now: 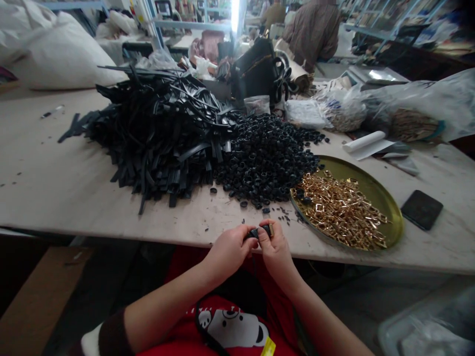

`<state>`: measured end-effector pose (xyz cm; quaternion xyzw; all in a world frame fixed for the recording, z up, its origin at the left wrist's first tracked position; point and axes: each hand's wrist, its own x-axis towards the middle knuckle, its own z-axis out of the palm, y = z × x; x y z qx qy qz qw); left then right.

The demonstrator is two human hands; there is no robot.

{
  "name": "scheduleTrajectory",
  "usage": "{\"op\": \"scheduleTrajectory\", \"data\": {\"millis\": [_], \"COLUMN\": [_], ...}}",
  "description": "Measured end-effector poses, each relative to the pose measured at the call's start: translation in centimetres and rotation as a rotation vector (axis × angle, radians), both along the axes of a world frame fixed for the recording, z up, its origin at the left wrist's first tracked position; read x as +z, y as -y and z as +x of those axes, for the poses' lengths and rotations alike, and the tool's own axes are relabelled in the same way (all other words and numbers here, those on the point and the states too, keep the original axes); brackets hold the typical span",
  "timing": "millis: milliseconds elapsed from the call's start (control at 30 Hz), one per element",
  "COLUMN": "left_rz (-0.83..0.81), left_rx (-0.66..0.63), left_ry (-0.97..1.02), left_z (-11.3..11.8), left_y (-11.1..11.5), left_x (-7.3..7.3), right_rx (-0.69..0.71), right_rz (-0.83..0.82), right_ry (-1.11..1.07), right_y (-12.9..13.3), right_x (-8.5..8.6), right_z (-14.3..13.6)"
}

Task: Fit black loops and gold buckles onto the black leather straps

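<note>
From my remote place, I have the left hand (230,249) pinching one end of a black strap (253,233), its long axis running crosswise to the right hand (276,252), which is closed at the gold buckle (271,230), nearer this hand.

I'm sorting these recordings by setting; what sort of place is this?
Probably a small leather-goods workshop: heaped black strips, a round tray of gold-coloured buckles, and a dark bag behind.
</note>
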<state>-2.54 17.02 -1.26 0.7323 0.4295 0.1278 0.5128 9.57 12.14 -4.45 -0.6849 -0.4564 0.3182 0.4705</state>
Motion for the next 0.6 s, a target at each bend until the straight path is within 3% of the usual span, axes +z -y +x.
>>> {"op": "scheduleTrajectory", "data": {"millis": [100, 200, 267, 467, 533, 600], "left_rz": [-0.007, -0.282, -0.375, -0.132, -0.207, -0.311], "left_rx": [-0.038, -0.108, -0.132, -0.039, -0.048, -0.136], "left_ry": [-0.006, 0.134, 0.193, 0.099, 0.105, 0.081], "left_z": [-0.1, -0.5, -0.6, -0.8, -1.1, -1.6], "left_y": [-0.7, -1.2, -1.3, -0.6, -0.7, -1.0], "left_x": [-0.1, -0.2, -0.2, 0.0, 0.0, 0.1], "right_rx": [0.029, 0.081, 0.095, 0.048, 0.108, 0.188], "right_rz": [-0.011, -0.032, -0.038, -0.008, -0.031, -0.067], "right_ry": [-0.08, -0.166, -0.148, -0.06, -0.135, -0.222], "right_y": [0.1, 0.4, 0.5, 0.3, 0.5, 0.8], "right_x": [-0.1, 0.2, 0.5, 0.5, 0.4, 0.6], "right_z": [0.5, 0.9, 0.7, -0.2, -0.1, 0.2]}}
